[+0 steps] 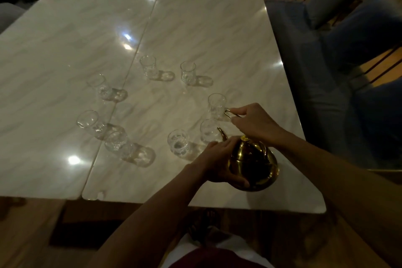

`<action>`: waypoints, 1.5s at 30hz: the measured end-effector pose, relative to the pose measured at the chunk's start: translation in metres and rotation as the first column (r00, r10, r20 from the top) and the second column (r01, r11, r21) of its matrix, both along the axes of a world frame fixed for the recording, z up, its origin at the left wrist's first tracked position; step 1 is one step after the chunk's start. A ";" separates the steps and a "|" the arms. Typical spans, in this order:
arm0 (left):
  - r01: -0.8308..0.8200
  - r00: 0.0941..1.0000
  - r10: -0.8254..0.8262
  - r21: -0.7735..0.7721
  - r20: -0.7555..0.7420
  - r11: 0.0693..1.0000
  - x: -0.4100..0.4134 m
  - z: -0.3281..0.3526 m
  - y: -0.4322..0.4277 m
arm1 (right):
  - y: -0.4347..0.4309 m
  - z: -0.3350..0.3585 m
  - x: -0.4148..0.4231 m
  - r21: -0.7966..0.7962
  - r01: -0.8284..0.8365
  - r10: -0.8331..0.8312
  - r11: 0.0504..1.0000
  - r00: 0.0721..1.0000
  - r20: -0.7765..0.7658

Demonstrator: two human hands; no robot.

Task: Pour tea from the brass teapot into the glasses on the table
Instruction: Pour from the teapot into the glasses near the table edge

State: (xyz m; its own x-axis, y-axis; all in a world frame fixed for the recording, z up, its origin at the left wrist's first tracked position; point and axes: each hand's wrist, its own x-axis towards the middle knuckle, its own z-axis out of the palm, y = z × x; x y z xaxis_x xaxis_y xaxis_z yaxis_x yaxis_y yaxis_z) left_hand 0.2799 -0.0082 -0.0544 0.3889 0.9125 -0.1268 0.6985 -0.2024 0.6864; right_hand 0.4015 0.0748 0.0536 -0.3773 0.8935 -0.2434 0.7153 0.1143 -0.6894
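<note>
Marble tabletop (206, 17) fills the dim room. By its near right edge is the brass teapot (253, 165), spout pointing toward the far edge. The left hand (219, 159) curls round its belly, and the right hand (252, 124) pinches the thin wire handle (229, 113) above it. Just beyond, eight clear glasses (178, 141) stand in a loose ring toward mid-table.

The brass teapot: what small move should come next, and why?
Probably tilt the brass teapot forward so its spout comes over the nearest glass. The left hand holds its body, the right hand pinches the thin wire handle, and that glass looks empty.
</note>
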 end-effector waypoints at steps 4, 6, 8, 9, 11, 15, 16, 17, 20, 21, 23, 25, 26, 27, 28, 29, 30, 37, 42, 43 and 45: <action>0.009 0.999 -0.008 0.025 -0.039 1.000 0.003 -0.002 0.002 | -0.001 -0.001 0.008 -0.008 0.036 -0.036 0.999 0.999 -0.028; 0.016 0.999 -0.015 0.023 -0.041 1.000 0.004 -0.002 0.005 | -0.001 0.000 0.010 0.000 0.049 -0.049 0.999 0.998 -0.039; 0.023 0.999 -0.021 0.029 -0.040 0.999 0.005 0.000 0.010 | 0.002 0.001 0.011 0.014 0.058 -0.057 0.998 0.997 -0.051; 0.029 0.999 -0.027 0.037 -0.042 0.999 0.005 0.002 0.013 | 0.004 0.002 0.011 0.020 0.060 -0.059 0.998 0.997 -0.054; 0.033 0.999 -0.032 0.040 -0.040 0.999 0.006 0.007 0.021 | 0.010 0.005 0.011 0.039 0.062 -0.060 0.997 0.997 -0.051; 0.034 0.999 -0.033 0.056 -0.017 0.998 0.004 0.010 0.039 | 0.025 0.013 0.009 0.068 0.050 -0.049 0.996 0.998 -0.028; 0.031 0.999 -0.031 0.061 -0.011 0.998 0.003 0.010 0.044 | 0.030 0.015 0.008 0.075 0.047 -0.045 0.996 0.999 -0.022; 0.030 1.000 -0.030 0.069 -0.007 0.997 0.002 0.011 0.049 | 0.035 0.017 0.007 0.078 0.045 -0.044 0.996 0.999 -0.018; 0.025 1.000 -0.025 0.082 -0.005 0.996 0.000 0.014 0.064 | 0.049 0.019 0.004 0.075 0.043 -0.041 0.996 0.999 -0.023; 0.023 1.000 -0.022 0.079 -0.004 0.997 0.000 0.014 0.068 | 0.055 0.020 0.003 0.072 0.039 -0.038 0.997 0.999 -0.022; 0.011 1.000 -0.011 0.065 -0.001 0.998 -0.002 0.014 0.077 | 0.065 0.020 -0.001 0.071 0.028 -0.028 0.997 1.000 -0.010; -0.004 1.000 0.004 0.050 0.003 0.999 -0.003 0.011 0.085 | 0.075 0.020 -0.004 0.062 0.021 -0.020 0.998 1.000 -0.002; -0.008 1.000 0.008 0.043 0.002 0.999 -0.004 0.010 0.088 | 0.079 0.019 -0.006 0.057 0.015 -0.015 0.998 1.000 0.004; -0.011 1.000 0.011 0.035 0.001 0.999 -0.004 0.009 0.092 | 0.084 0.019 -0.008 0.050 0.006 -0.007 0.999 1.000 0.015; -0.014 1.000 0.014 0.024 -0.002 1.000 -0.005 0.008 0.096 | 0.088 0.018 -0.010 0.043 -0.004 0.003 0.999 1.000 0.027; -0.019 1.000 0.019 0.014 -0.004 1.000 -0.005 0.007 0.099 | 0.092 0.017 -0.012 0.032 -0.012 0.010 0.999 0.999 0.037; -0.026 1.000 0.026 0.006 -0.003 1.000 -0.005 0.007 0.102 | 0.097 0.016 -0.014 0.023 -0.018 0.017 1.000 0.999 0.045; -0.069 0.997 0.071 -0.048 0.039 0.996 -0.007 0.000 0.119 | 0.124 0.009 -0.025 -0.012 -0.057 0.058 0.998 0.994 0.095; -0.095 0.993 0.100 -0.075 0.068 0.993 -0.008 -0.005 0.124 | 0.134 0.007 -0.031 -0.030 -0.071 0.074 0.997 0.991 0.110; -0.100 0.992 0.106 -0.081 0.070 0.992 -0.009 -0.006 0.124 | 0.135 0.006 -0.033 -0.030 -0.075 0.078 0.997 0.990 0.114; -0.100 0.991 0.106 -0.080 0.077 0.992 -0.009 -0.005 0.125 | 0.136 0.005 -0.035 -0.030 -0.081 0.084 0.996 0.989 0.118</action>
